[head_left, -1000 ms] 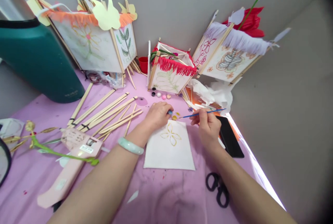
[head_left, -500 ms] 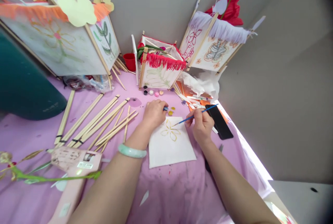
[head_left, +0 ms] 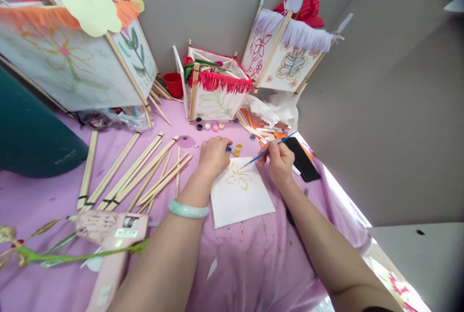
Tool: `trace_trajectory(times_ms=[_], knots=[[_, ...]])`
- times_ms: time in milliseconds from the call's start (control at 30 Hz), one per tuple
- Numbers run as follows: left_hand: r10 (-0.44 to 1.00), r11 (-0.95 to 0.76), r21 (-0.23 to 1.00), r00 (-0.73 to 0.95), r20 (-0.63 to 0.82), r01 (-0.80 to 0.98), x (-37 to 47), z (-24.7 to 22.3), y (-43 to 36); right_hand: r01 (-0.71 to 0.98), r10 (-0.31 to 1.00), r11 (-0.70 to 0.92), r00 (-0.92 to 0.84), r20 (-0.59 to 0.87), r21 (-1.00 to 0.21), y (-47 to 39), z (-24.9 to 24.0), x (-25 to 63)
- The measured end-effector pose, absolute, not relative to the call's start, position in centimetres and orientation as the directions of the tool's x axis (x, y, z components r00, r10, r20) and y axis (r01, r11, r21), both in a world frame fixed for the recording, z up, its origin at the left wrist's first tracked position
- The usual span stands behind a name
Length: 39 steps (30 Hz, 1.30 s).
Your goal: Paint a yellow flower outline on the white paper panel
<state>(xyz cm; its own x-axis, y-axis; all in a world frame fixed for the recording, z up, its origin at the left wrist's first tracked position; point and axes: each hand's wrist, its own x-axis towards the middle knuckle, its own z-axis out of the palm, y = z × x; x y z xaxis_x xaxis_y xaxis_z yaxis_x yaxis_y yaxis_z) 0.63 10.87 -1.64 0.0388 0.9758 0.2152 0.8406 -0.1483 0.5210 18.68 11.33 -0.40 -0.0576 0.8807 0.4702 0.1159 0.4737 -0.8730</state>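
Note:
A white panel (head_left: 242, 205) with a yellow outlined flower on its upper half lies on the purple cloth. My right hand (head_left: 279, 160) is closed on a thin blue paintbrush (head_left: 266, 151), whose tip is at the flower's upper petals. Over the panel's upper left corner rests my left hand (head_left: 215, 155), its fingers curled together. A small blue thing shows at its fingertips, too little of it to name. Yellow paint pots (head_left: 237, 149) stand just above the panel, between the hands.
Wooden sticks (head_left: 141, 172) and a pink glue gun (head_left: 108, 230) lie at left. Decorated lanterns (head_left: 217, 102) stand at the back, near a red cup (head_left: 174, 85) and small paint pots (head_left: 215, 128). A black phone (head_left: 302, 160) is right of my right hand.
The view has shifted slightly. The brush tip has moved from the flower's right side towards its upper petals, and the brush slants more steeply. My left hand stays at the panel's corner.

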Motion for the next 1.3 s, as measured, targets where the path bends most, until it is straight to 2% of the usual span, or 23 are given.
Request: trace_trajectory(times_ms=[300, 900, 1300], knots=[[0.976, -0.153, 0.512, 0.047, 0.215, 0.845, 0.61, -1.38, 10.88, 0.206, 0.881, 0.473, -0.099, 0.463, -0.856, 11.29, -0.52, 18.61], [0.974, -0.153, 0.487, 0.048, 0.221, 0.860, 0.69, -1.71, 11.07, 0.219, 0.892, 0.453, -0.120, 0.437, -0.864, 11.07, -0.60, 18.50], [0.974, -0.143, 0.492, 0.034, 0.224, 0.859, 0.81, -1.69, 10.88, 0.129, 0.906, 0.420, -0.107, 0.409, -0.898, 10.51, -0.78, 18.50]])
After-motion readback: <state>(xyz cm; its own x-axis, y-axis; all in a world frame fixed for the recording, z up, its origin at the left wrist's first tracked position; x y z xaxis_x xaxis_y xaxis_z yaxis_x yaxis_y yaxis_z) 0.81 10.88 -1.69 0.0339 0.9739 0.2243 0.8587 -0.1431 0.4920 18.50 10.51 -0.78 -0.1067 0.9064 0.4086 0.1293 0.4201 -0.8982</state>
